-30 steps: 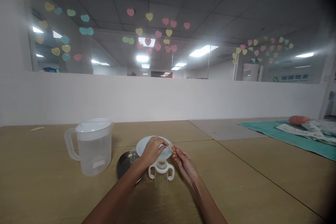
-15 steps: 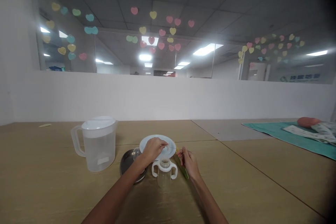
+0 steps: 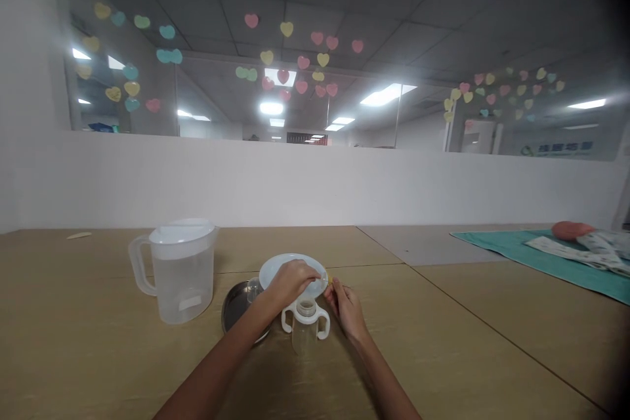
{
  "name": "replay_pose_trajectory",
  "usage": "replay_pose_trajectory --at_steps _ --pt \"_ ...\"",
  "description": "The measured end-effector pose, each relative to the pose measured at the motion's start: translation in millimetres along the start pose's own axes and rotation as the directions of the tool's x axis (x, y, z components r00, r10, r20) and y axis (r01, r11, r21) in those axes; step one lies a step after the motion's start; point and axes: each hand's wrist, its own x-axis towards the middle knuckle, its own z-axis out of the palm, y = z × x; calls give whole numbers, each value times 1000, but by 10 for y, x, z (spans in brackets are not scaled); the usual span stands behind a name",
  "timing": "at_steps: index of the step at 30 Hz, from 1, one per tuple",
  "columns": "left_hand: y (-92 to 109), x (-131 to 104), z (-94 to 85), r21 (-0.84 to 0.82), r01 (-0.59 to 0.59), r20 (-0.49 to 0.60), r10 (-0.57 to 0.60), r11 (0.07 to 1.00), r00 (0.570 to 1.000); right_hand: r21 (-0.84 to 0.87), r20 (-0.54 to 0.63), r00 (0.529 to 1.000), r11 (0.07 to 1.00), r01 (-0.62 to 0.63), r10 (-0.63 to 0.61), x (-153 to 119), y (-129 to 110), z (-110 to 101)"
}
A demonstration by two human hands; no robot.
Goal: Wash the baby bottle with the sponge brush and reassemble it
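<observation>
Over the plate's right side, my left hand [image 3: 294, 281] pinches a small pale, translucent piece, too small to name. Close beside it, my right hand [image 3: 345, 307] is closed on a thin stick with a yellow part [image 3: 329, 280] showing at the fingertips. The yellow part is near or touching the pale piece; I cannot tell which. Below the hands stands a clear baby bottle [image 3: 305, 335], upright and uncapped, with a white two-handled ring around its neck. Behind lies a white plate [image 3: 272, 268], partly covered by my left hand.
A round metal tray [image 3: 235, 305] sits left of the bottle, with a clear cup-like piece [image 3: 253, 289] at its far edge. Further left stands a lidded plastic pitcher [image 3: 182, 275]. At the right, a green cloth [image 3: 516, 252] carries patterned fabric [image 3: 566, 252] and a reddish object [image 3: 571, 230].
My hands have come closer together, the right moving left and the left slightly right. The long green end that showed below my right hand is out of sight. The view has shifted slightly.
</observation>
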Motion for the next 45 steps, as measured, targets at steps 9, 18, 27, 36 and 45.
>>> replay_pose_trajectory --at_steps 9,18,27,36,45 --pt "-192 31 40 87 -105 2 105 991 994 94 -271 962 996 8 18 78 85 -119" --pt "-165 35 37 84 -42 -52 47 996 998 -12 -310 949 998 62 -63 6 77 -67" --pt "-183 52 99 -11 -44 -51 43 999 998 -230 -102 966 951 208 -236 -106 120 62" --pt "-157 29 102 -54 -99 -104 93 994 990 -190 -42 981 966 178 -189 -116 91 88" --pt "-83 23 79 -66 -100 -88 94 993 992 0 -43 996 997 73 -73 -63 90 56"
